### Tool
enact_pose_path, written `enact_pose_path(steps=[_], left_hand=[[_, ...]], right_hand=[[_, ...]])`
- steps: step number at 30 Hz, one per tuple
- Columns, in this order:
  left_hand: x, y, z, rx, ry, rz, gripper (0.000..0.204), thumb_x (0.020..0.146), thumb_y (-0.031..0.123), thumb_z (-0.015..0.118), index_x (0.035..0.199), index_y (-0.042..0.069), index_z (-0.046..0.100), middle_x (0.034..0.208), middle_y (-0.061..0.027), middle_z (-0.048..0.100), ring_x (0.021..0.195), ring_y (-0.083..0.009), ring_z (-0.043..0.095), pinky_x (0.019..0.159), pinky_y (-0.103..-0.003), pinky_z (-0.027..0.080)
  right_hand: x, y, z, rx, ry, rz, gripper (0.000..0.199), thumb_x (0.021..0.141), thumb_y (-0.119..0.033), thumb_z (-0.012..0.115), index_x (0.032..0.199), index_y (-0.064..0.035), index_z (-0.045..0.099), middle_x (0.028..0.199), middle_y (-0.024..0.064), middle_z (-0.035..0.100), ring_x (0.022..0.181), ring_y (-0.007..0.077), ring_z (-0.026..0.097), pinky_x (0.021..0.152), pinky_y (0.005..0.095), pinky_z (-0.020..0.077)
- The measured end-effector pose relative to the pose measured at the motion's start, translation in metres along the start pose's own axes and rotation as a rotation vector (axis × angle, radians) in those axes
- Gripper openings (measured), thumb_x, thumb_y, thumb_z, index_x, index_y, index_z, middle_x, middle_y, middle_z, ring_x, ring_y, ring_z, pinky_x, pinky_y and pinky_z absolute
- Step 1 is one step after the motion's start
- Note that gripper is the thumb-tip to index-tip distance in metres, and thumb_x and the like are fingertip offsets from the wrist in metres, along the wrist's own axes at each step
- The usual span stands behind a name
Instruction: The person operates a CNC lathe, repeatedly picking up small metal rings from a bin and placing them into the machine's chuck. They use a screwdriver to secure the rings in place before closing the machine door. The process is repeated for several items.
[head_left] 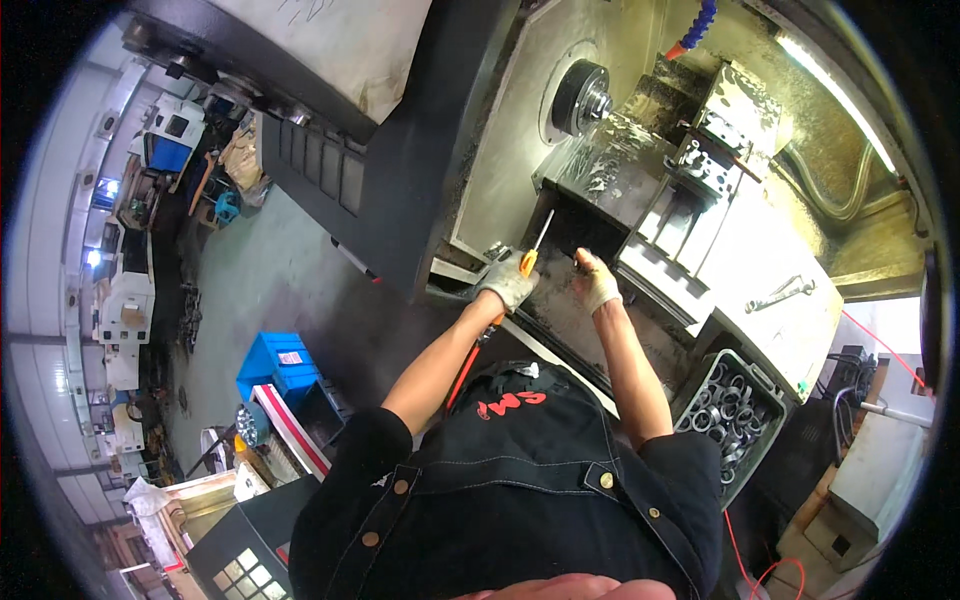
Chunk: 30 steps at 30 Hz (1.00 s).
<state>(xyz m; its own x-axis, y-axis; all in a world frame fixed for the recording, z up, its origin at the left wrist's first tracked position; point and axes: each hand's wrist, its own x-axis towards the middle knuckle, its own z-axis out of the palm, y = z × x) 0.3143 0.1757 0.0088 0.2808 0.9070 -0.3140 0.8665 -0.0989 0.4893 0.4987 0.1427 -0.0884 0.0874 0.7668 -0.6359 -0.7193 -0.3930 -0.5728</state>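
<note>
Wrapped round an orange air blow gun [528, 262] is my left hand [508, 284], in a pale work glove. The gun's thin metal nozzle points up and away over the dark bed of the lathe [560, 235]. A red hose [464, 374] runs from it back past my left forearm. My right hand [598, 284], also gloved, is held just to the right, apart from the gun. Its fingers are curled in, with something small and dark at the tips that I cannot make out. Farther off, the round chuck [580, 98] sits in the machine's wall.
A tool block [705, 165] stands right of the chuck. On the white machine surface lies a wrench [780, 294]. By my right elbow a grey crate [776, 383] holds several metal rings. The machine's dark door [440, 140] rises at left; blue bins [275, 362] stand on the floor.
</note>
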Motion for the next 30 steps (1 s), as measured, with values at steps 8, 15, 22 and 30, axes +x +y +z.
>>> enact_pose_path(steps=[8, 15, 22, 30], left_hand=[[0.033, 0.007, -0.002, -0.097, 0.123, 0.114, 0.040, 0.077, 0.034, 0.061, 0.106, 0.007, 0.054, 0.094, -0.0225, 0.063, 0.092, -0.0419, 0.060, 0.079, -0.048, 0.048], [0.030, 0.016, -0.011, -0.050, 0.100, 0.034, 0.037, 0.078, 0.032, 0.060, 0.105, 0.006, 0.057, 0.096, -0.0247, 0.064, 0.093, -0.0427, 0.060, 0.081, -0.048, 0.048], [0.011, 0.034, -0.029, 0.081, 0.054, 0.054, 0.029, 0.080, 0.028, 0.058, 0.098, 0.005, 0.057, 0.093, -0.0249, 0.064, 0.092, -0.0434, 0.060, 0.082, -0.049, 0.048], [0.015, 0.057, -0.044, -0.023, 0.082, 0.034, 0.030, 0.081, 0.029, 0.058, 0.099, 0.005, 0.055, 0.094, -0.0256, 0.063, 0.093, -0.0432, 0.059, 0.081, -0.050, 0.047]], right_hand=[[-0.023, -0.040, 0.041, -0.976, 0.017, -1.000, 0.030, 0.065, -0.018, 0.080, 0.086, -0.0016, 0.065, 0.101, 0.0142, 0.062, 0.094, 0.0303, 0.058, 0.078, 0.0339, 0.0484], [-0.009, -0.054, 0.049, -0.707, 0.126, -1.043, 0.030, 0.078, -0.020, 0.075, 0.092, 0.0028, 0.062, 0.111, 0.0106, 0.057, 0.084, 0.0197, 0.058, 0.076, 0.0298, 0.0479], [0.022, -0.085, 0.030, 0.571, -0.549, 0.207, 0.021, 0.088, -0.026, 0.063, 0.101, -0.0099, 0.056, 0.098, 0.0092, 0.066, 0.080, 0.0213, 0.064, 0.065, 0.0301, 0.0538], [0.090, -0.162, 0.054, 0.304, -0.222, -0.383, 0.044, 0.083, -0.021, 0.067, 0.114, -0.0078, 0.039, 0.107, 0.0132, 0.060, 0.098, 0.0314, 0.061, 0.074, 0.0402, 0.0512]])
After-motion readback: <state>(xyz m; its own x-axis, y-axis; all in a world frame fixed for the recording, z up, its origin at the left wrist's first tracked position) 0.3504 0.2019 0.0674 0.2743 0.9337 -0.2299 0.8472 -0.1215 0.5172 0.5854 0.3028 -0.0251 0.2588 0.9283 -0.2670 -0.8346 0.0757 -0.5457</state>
